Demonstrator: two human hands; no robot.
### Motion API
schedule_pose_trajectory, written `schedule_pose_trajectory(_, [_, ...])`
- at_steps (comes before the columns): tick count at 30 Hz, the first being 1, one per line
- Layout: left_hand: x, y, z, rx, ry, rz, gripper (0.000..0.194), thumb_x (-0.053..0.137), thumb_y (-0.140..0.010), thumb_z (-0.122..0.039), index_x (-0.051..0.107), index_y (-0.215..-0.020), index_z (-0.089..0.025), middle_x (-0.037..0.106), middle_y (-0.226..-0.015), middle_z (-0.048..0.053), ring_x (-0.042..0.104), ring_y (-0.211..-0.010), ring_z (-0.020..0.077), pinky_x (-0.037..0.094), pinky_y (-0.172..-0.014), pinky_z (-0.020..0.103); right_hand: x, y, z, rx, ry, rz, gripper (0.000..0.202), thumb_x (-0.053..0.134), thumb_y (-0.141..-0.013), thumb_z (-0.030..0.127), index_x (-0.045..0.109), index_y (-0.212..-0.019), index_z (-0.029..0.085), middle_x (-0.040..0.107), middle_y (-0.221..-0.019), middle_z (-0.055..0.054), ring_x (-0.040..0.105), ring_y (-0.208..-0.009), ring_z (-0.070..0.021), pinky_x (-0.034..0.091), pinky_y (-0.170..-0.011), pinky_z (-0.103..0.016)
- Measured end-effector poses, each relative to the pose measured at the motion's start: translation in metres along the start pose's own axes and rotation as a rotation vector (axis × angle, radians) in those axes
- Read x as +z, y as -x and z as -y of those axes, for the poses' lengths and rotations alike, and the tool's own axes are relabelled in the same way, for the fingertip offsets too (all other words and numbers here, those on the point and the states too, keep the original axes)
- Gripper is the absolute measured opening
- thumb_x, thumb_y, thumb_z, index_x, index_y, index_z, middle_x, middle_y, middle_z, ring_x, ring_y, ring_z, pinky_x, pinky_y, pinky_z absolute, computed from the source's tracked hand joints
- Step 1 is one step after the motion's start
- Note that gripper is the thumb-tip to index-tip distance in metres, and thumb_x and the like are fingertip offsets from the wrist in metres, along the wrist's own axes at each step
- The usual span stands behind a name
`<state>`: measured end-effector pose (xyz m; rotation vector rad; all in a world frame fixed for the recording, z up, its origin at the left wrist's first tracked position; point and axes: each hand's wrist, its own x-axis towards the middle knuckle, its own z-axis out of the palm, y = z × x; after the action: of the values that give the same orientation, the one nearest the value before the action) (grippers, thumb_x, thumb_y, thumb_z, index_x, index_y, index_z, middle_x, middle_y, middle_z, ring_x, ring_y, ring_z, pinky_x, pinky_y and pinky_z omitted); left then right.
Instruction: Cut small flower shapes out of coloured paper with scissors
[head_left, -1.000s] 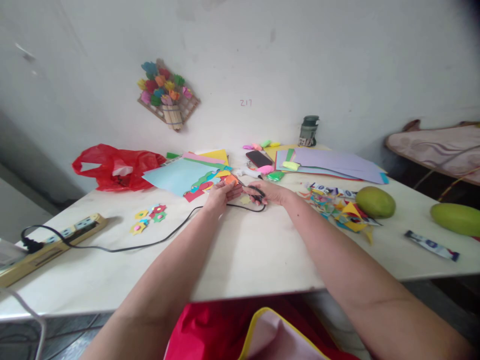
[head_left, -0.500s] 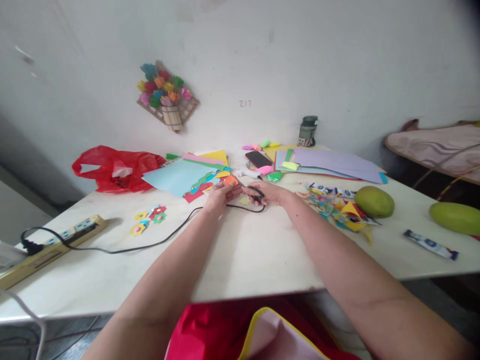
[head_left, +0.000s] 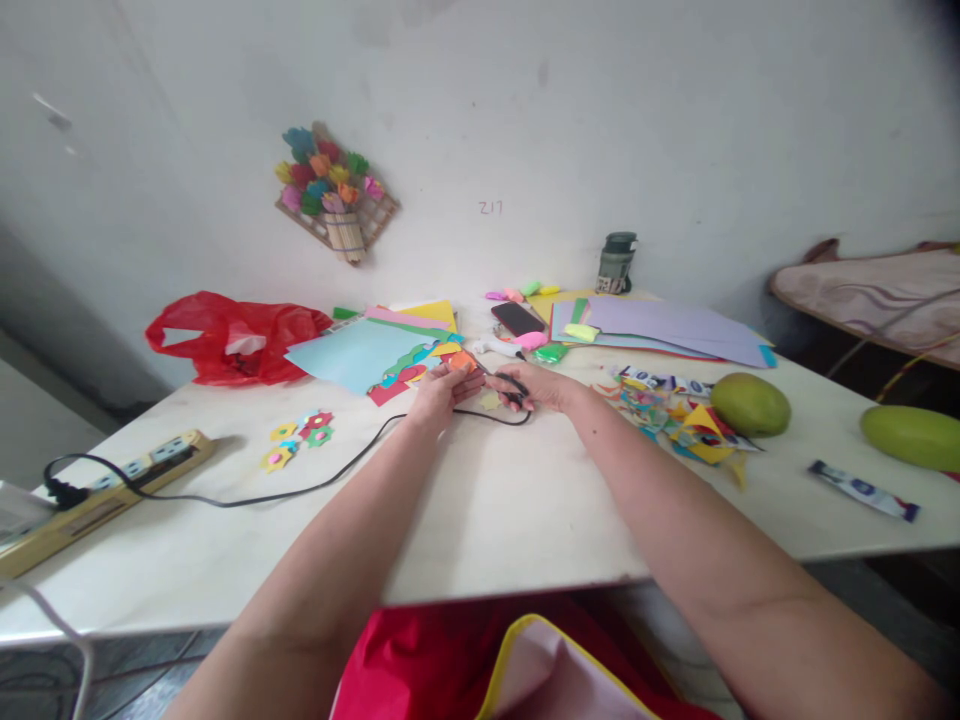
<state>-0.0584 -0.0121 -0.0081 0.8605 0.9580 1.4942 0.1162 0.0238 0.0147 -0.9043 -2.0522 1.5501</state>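
My left hand (head_left: 445, 391) is closed on a small piece of orange paper (head_left: 462, 362), near the middle of the table. My right hand (head_left: 541, 386) grips black-handled scissors (head_left: 513, 388), whose blades point left at the orange paper. Whether the blades touch it is too small to tell. Just behind my left hand lie coloured paper cut-outs (head_left: 409, 375) in several colours. A pale yellow paper shape (head_left: 490, 400) rests on the table between my hands. Several paper flowers (head_left: 298, 437) sit off to the left.
A black cord (head_left: 315, 490) runs from the power strip (head_left: 142, 480) past my hands. Behind are a red plastic bag (head_left: 232, 340), a phone (head_left: 517, 319), a white glue gun (head_left: 498, 347) and purple sheets (head_left: 667, 325). Paper scraps (head_left: 660, 415) and a green mango (head_left: 750, 404) lie right.
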Motion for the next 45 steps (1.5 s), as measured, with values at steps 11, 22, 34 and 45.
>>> schedule_pose_trajectory(11, [0.0018,0.0016,-0.0012,0.0,0.008,-0.003,0.013,0.071,-0.069,-0.018,0.065,-0.078,-0.011,0.071,-0.074,0.007,0.067,-0.062,0.0144,0.054,-0.068,0.026,-0.0005,-0.0021,-0.0023,0.014,-0.022,0.002,0.029,0.06,-0.079,0.041,0.048,-0.071,0.016,0.054,-0.058,0.002,0.048,-0.04,-0.0042,0.027,-0.027,-0.014])
schedule_pose_trajectory(22, [-0.0008,-0.0006,0.0,0.001,0.011,0.005,0.014,0.069,-0.07,-0.017,0.065,-0.081,-0.009,0.071,-0.076,0.009,0.068,-0.065,0.0159,0.054,-0.069,0.028,0.0001,-0.0013,-0.0008,-0.002,-0.007,-0.004,0.025,0.06,-0.078,0.037,0.048,-0.069,0.016,0.054,-0.058,0.002,0.048,-0.04,-0.0047,0.027,-0.028,-0.014])
schedule_pose_trajectory(34, [0.0,0.001,-0.0011,-0.004,-0.002,0.003,0.016,0.071,-0.068,-0.019,0.065,-0.08,-0.011,0.071,-0.075,0.007,0.068,-0.064,0.015,0.054,-0.069,0.027,0.0011,-0.0009,0.0003,0.002,-0.038,0.007,0.026,0.059,-0.076,0.035,0.046,-0.064,0.017,0.05,-0.054,0.003,0.045,-0.038,-0.0043,0.024,-0.027,-0.015])
schedule_pose_trajectory(45, [0.0002,0.0017,-0.0017,-0.01,0.001,-0.005,0.013,0.07,-0.07,-0.018,0.065,-0.081,-0.011,0.07,-0.077,0.008,0.068,-0.067,0.0154,0.054,-0.073,0.029,-0.0018,-0.0032,-0.0043,-0.036,-0.068,0.038,0.024,0.052,-0.079,0.032,0.044,-0.063,0.017,0.048,-0.053,0.003,0.045,-0.038,-0.0043,0.024,-0.029,-0.015])
